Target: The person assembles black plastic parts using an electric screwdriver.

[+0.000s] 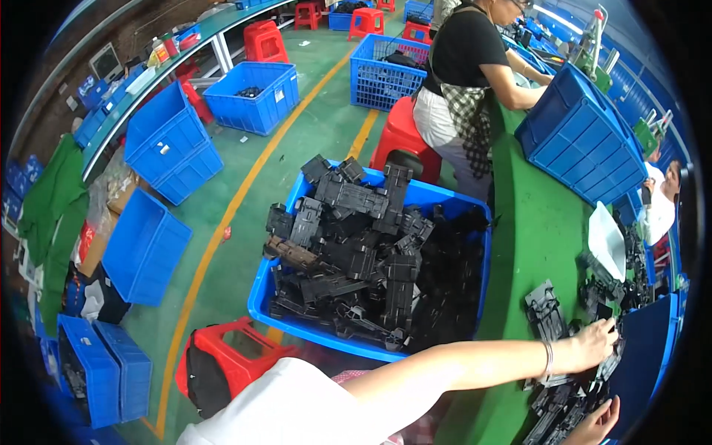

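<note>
My left arm reaches across to the green workbench on the right. Its hand [592, 345] has fingers bent and closed on a black plastic part [610, 362], partly hidden beneath them. Just nearer, at the lower edge, my right hand [598, 424] shows its fingers extended and slightly apart, beside the black parts, with nothing visible in it. A flat black chassis-like part [545, 311] lies on the bench to the left of my left hand. More black moulded parts [552, 411] are heaped below my left wrist.
A blue crate [256, 304] piled with black parts stands left of the green bench [530, 237]. A red stool [230, 363] is nearby. A white tray [607, 241] and a tilted blue crate [582, 141] are on the bench. A seated co-worker [463, 67] works farther along.
</note>
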Demonstrator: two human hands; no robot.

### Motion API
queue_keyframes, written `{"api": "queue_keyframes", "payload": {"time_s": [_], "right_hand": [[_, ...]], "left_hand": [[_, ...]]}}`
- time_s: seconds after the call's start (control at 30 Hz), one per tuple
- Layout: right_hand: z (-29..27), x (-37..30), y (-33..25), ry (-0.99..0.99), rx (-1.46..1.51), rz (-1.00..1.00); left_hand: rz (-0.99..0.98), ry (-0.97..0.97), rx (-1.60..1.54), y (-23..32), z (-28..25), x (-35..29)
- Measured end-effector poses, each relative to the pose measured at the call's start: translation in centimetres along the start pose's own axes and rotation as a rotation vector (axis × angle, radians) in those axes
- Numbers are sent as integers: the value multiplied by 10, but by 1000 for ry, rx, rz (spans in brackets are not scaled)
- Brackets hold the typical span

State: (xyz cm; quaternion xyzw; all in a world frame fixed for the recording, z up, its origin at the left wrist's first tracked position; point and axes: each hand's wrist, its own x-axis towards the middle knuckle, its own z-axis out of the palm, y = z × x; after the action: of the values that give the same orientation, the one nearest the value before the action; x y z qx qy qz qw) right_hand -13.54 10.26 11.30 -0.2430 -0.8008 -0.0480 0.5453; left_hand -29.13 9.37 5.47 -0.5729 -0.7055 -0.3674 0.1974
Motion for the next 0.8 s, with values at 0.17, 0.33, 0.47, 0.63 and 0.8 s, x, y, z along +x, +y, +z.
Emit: {"api": "queue_keyframes", "payload": {"time_s": [0.17, 0.33, 0.47, 0.63, 0.8], "right_hand": [[44, -130, -181, -255, 823, -15], [108, -218, -190, -1042, 853, 204], [190, -259, -209, -1131, 717, -62], [220, -272, -234, -1550, 533, -312], [244, -269, -220, -1701, 630, 33]], "left_hand": [[244, 75, -299, -84, -11, -49], [168, 132, -157, -137, -176, -85], [-798, -505, 321, -196, -269, -280], [-1184, -896, 289, -163, -239, -427], [-1239, -910, 163, -178, -257, -421]]}}
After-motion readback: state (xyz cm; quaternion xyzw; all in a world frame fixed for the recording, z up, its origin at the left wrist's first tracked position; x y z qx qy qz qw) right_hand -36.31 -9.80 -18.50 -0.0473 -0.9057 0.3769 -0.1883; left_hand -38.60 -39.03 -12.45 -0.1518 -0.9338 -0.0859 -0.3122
